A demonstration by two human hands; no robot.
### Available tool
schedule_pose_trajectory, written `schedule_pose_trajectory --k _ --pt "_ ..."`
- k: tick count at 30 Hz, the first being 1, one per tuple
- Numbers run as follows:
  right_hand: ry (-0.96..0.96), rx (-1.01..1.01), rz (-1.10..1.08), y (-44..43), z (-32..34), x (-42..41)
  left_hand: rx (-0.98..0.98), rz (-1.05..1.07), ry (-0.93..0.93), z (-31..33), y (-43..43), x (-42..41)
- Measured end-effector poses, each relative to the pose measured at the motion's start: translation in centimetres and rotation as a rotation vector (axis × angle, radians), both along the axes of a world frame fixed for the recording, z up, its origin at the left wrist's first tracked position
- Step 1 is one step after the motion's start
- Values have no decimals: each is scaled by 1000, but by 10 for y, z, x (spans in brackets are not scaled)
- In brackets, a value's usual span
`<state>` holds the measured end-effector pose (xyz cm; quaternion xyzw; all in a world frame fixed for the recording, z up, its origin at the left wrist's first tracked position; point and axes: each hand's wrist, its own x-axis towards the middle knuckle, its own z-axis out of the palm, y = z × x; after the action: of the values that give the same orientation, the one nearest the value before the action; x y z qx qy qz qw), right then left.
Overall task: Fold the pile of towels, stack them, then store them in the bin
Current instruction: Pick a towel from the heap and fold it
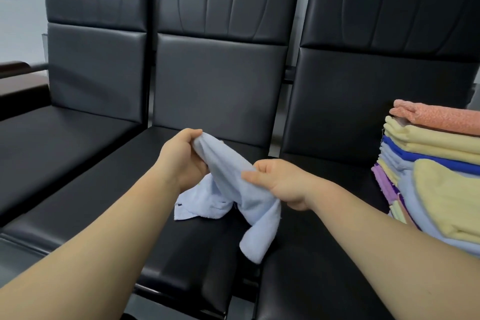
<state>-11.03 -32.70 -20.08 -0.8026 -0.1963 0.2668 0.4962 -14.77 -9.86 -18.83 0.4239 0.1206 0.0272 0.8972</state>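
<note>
**TOWEL IN HAND, NOT YET FOLDED**

Seats (220,80): three in a row, black, padded, backed against a pale wall. Middle one lies directly under the work.

Pile (439,153): sits on the right seat, well apart from both hands. Pink on top, then yellow, blue and purple. Folded flat in the upper layers, looser and draped lower down. No bin in view.

Towel (228,179): light blue, bunched, held up over the middle seat between both hands. Hangs in a tail at lower right; touching the cushion or just above it, cannot tell. Trails a second corner low at left, with a small dark mark on it. Judged light, soft and limp, neither slippery nor fragile. Keeps no shape of its own and sags wherever unsupported. Best taken at two neighbouring corners and drawn taut before any fold. Not to be taken by the bunched middle: no straight edge to be had there.

Left hand (181,158): grips the upper end, fingers curled round the cloth.

Right hand (280,182): pinches the cloth lower down between thumb and curled fingers.
</note>
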Motion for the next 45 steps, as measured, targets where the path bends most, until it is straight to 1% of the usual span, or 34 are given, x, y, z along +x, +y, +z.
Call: schedule_pose_trajectory --k 3,4,5,6,7,8,9,11,12,13,14,15,16,19,22,26,28,31,33,36,39,40,41,43,45 --pt "-44 -175 88 -3 -5 -5 -145 142 78 3 4 5" --pt "-69 -243 112 -4 -5 -6 -139 154 111 5 5 6" --pt "-102 -319 132 -5 -5 -7 -82 162 133 6 6 6" --pt "-130 -393 139 -7 -5 -8 54 174 142 6 7 5" --pt "-155 -445 140 -9 -3 -7 267 176 121 6 8 2" --pt "-173 -478 135 -12 0 -7 528 147 65 4 9 -1" --pt "-185 -496 119 -14 3 -5 793 77 -14 3 8 -5" --pt "-201 -503 73 -19 10 -1 1239 -190 -107 2 3 -13" --pt "-207 -497 59 -20 14 1 1410 -337 -107 1 -1 -15" --pt "-211 -489 53 -21 18 2 1534 -456 -75 1 -5 -17" --pt "-211 -476 51 -21 22 3 1608 -518 -37 2 -10 -18" --pt "-207 -455 49 -21 27 3 1641 -531 -24 3 -11 -19" --pt "-193 -426 46 -21 31 2 1635 -521 -37 5 -11 -19" --pt "-137 -346 22 -23 47 -5 1516 -483 -91 18 -6 -22" --pt "-110 -304 33 -25 67 -12 1513 -323 -130 40 -13 -25" --pt "-215 -310 10 -31 104 -15 1596 -65 -222 80 -34 -21" --pt "-288 -347 5 -40 126 -19 1590 11 -268 108 -46 -21" --pt "-387 -434 -42 -64 162 -24 1645 -42 -354 151 -65 -25" --pt "-414 -409 -108 -85 188 -27 1666 -160 -360 177 -73 -30" --pt "-398 -242 -169 -113 222 -38 1687 -325 -290 209 -82 -35" --pt "-376 -48 -215 -131 243 -50 1690 -345 -268 232 -88 -35" --pt "-351 35 -227 -136 248 -54 1653 -375 -284 240 -92 -36" --pt "-319 125 -230 -139 251 -57 1563 -424 -306 246 -94 -36" --pt "-262 279 -213 -146 257 -62 1303 -483 -346 257 -104 -35" --pt "-219 324 -175 -152 264 -67 1115 -432 -381 267 -116 -34"
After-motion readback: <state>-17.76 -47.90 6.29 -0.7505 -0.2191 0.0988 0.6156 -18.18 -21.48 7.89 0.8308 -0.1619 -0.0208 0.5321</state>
